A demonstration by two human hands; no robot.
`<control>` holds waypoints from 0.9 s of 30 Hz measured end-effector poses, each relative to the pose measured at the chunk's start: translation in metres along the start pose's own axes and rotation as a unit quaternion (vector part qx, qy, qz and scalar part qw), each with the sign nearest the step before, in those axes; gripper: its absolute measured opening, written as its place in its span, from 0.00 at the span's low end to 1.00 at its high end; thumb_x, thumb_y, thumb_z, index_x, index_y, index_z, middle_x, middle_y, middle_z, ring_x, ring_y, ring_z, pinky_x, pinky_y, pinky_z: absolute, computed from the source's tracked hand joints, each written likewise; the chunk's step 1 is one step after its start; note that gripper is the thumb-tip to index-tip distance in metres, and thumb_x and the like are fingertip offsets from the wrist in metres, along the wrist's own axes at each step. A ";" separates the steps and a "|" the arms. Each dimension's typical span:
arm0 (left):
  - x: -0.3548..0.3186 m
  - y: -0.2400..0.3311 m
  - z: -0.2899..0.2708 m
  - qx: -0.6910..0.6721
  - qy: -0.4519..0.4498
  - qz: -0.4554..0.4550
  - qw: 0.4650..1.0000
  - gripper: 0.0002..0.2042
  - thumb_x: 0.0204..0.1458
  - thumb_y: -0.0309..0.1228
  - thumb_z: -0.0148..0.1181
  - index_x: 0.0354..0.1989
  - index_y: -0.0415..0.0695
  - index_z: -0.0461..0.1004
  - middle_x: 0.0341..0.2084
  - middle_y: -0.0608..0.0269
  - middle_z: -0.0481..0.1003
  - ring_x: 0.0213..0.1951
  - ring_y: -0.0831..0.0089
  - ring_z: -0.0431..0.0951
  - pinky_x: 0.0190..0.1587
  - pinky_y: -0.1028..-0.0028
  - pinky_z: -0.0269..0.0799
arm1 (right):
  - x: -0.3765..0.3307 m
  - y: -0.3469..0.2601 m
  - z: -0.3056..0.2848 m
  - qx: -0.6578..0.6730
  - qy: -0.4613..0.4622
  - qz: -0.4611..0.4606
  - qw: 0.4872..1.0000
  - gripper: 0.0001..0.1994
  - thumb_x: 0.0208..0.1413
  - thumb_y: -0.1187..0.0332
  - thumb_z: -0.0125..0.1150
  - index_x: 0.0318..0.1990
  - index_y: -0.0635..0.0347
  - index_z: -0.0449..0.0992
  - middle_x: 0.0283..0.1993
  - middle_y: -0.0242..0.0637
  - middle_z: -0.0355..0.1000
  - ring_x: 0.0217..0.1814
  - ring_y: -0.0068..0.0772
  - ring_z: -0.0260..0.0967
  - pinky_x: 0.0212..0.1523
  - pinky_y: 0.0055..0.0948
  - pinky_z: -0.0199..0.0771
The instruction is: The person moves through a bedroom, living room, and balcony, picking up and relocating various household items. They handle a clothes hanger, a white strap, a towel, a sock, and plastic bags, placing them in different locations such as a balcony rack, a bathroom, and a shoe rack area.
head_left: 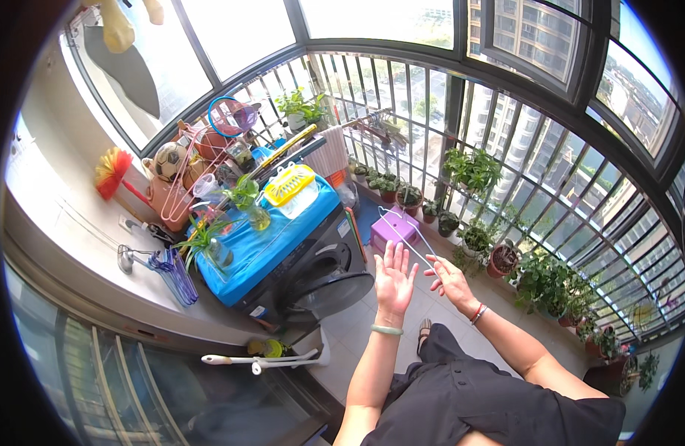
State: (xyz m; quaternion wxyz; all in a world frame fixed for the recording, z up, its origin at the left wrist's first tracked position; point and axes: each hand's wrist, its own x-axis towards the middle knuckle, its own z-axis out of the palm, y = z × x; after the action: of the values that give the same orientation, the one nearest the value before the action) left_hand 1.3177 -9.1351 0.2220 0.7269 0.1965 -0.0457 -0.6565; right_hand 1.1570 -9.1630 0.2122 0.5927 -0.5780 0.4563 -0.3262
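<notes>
My right hand (452, 282) is shut on one end of a thin white wire hanger (417, 236), which points away from me toward the railing. My left hand (394, 279) is raised beside it with the palm open and the fingers spread; it touches or nearly touches the hanger's near side, I cannot tell which. A green bangle sits on my left wrist and a red band on my right wrist. Beyond the hanger, a purple box (391, 232) stands on the tiled floor.
A dark front-loading washing machine (316, 279) with a blue cover (272, 238) stands to my left, holding a yellow basket (289, 183) and glass vases. Potted plants (476, 239) line the railing. Purple hangers (175, 273) hang at left; a white mop (264, 361) lies low.
</notes>
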 end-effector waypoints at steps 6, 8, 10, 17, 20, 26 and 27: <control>0.103 0.003 0.018 -0.005 0.011 0.032 0.999 0.28 0.66 0.53 0.31 0.70 0.54 0.51 0.70 0.66 0.51 0.71 0.70 0.47 0.71 0.57 0.36 | 0.117 -0.013 -0.032 -0.015 -0.039 0.005 0.999 0.27 0.67 0.46 0.40 0.63 0.53 0.65 0.45 0.35 0.75 0.28 0.15 0.69 0.25 0.14 0.66; 0.128 0.004 0.019 -0.018 0.014 0.032 0.999 0.27 0.66 0.51 0.34 0.70 0.53 0.51 0.70 0.66 0.52 0.71 0.70 0.48 0.71 0.58 0.37 | 0.152 -0.007 -0.035 -0.011 -0.026 0.017 0.999 0.24 0.67 0.48 0.40 0.62 0.51 0.67 0.44 0.35 0.75 0.27 0.17 0.70 0.23 0.16 0.66; 0.155 0.009 0.012 -0.019 0.025 0.040 0.999 0.27 0.66 0.50 0.35 0.70 0.53 0.52 0.70 0.65 0.53 0.71 0.69 0.48 0.71 0.58 0.38 | 0.184 -0.010 -0.030 0.001 -0.029 0.025 0.999 0.23 0.67 0.50 0.40 0.61 0.50 0.67 0.43 0.36 0.76 0.26 0.19 0.71 0.22 0.17 0.66; 0.256 0.026 0.002 -0.020 0.040 0.048 0.998 0.29 0.65 0.54 0.34 0.71 0.54 0.49 0.71 0.63 0.50 0.71 0.68 0.47 0.71 0.57 0.38 | 0.297 -0.015 -0.024 0.027 -0.047 0.061 0.997 0.22 0.68 0.53 0.42 0.63 0.51 0.64 0.45 0.36 0.76 0.29 0.18 0.72 0.25 0.16 0.68; 0.307 0.043 -0.005 -0.019 0.031 0.067 0.997 0.33 0.63 0.58 0.31 0.72 0.54 0.46 0.72 0.62 0.44 0.73 0.67 0.41 0.71 0.56 0.32 | 0.351 -0.016 -0.013 0.035 -0.037 0.079 0.996 0.20 0.68 0.56 0.42 0.64 0.46 0.65 0.47 0.35 0.75 0.31 0.19 0.73 0.28 0.19 0.71; 0.418 0.085 -0.011 -0.036 0.047 0.080 0.995 0.38 0.59 0.64 0.28 0.73 0.53 0.42 0.73 0.63 0.40 0.74 0.68 0.34 0.71 0.57 0.25 | 0.475 -0.007 0.006 0.070 0.003 0.097 0.993 0.18 0.68 0.60 0.44 0.63 0.43 0.67 0.50 0.35 0.73 0.34 0.19 0.73 0.27 0.17 0.72; 0.434 0.091 -0.018 -0.035 0.057 0.086 0.994 0.39 0.59 0.64 0.28 0.73 0.52 0.42 0.73 0.63 0.40 0.74 0.69 0.34 0.71 0.58 0.25 | 0.493 -0.005 0.013 0.075 0.006 0.102 0.992 0.18 0.68 0.60 0.45 0.63 0.43 0.67 0.50 0.35 0.73 0.35 0.19 0.73 0.27 0.17 0.72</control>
State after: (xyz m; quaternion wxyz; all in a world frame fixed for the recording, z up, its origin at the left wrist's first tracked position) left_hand 1.4668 -9.5479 0.1538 0.7885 0.2028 0.0022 -0.5806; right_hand 1.3520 -9.6097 0.1349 0.6620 -0.4804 0.4905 -0.3007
